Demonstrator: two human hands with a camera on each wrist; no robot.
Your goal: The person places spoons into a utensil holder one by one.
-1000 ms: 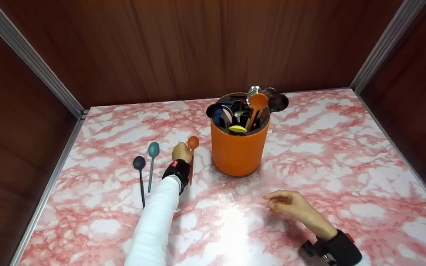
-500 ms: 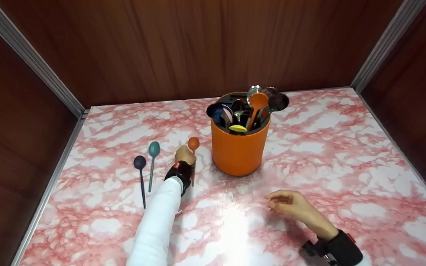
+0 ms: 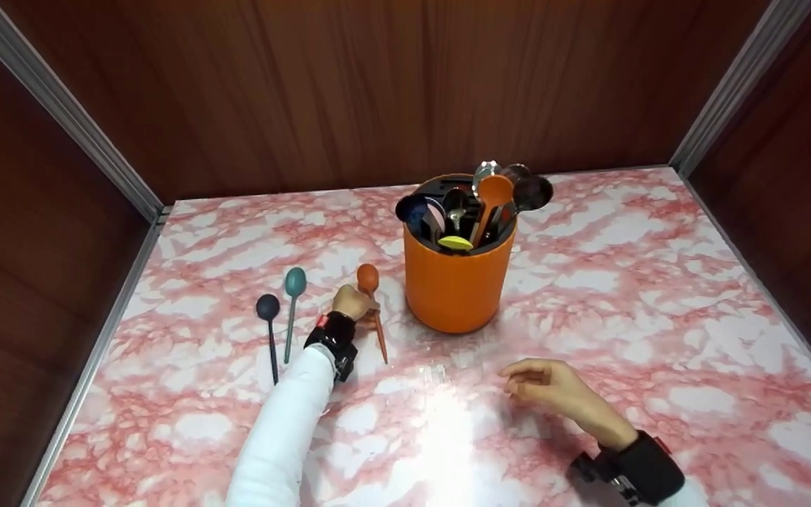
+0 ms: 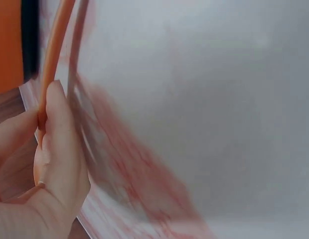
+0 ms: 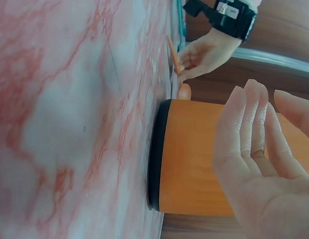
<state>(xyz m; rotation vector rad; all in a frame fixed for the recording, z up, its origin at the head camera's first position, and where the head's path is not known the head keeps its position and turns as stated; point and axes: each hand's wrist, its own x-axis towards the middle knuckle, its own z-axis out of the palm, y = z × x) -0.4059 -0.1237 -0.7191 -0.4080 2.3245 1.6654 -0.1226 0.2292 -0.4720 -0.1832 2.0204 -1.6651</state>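
Note:
My left hand (image 3: 353, 303) pinches an orange spoon (image 3: 368, 276) by its handle, left of the orange utensil holder (image 3: 455, 292). In the left wrist view the handle (image 4: 55, 47) runs between thumb and fingers, its shadow falling close beside it on the tabletop. The spoon's bowl points to the back and its handle end towards the front. A teal spoon (image 3: 296, 282) and a dark blue spoon (image 3: 268, 307) lie to the left of this hand. My right hand (image 3: 550, 384) hovers at the front right, fingers loosely bent and holding nothing; the right wrist view shows its bare palm (image 5: 274, 184).
Several utensils stand in the holder, including another orange spoon (image 3: 495, 190), a dark ladle-like bowl (image 3: 532, 193) and a yellow piece (image 3: 455, 243) at the front rim. Wood-grain panels (image 3: 349, 91) enclose the marbled pink-and-white table (image 3: 631, 296) at the back and sides.
The orange spoon has turned in my left hand, its handle end swinging to the right. The left wrist has shifted slightly left over the last half second. My right hand has barely moved.

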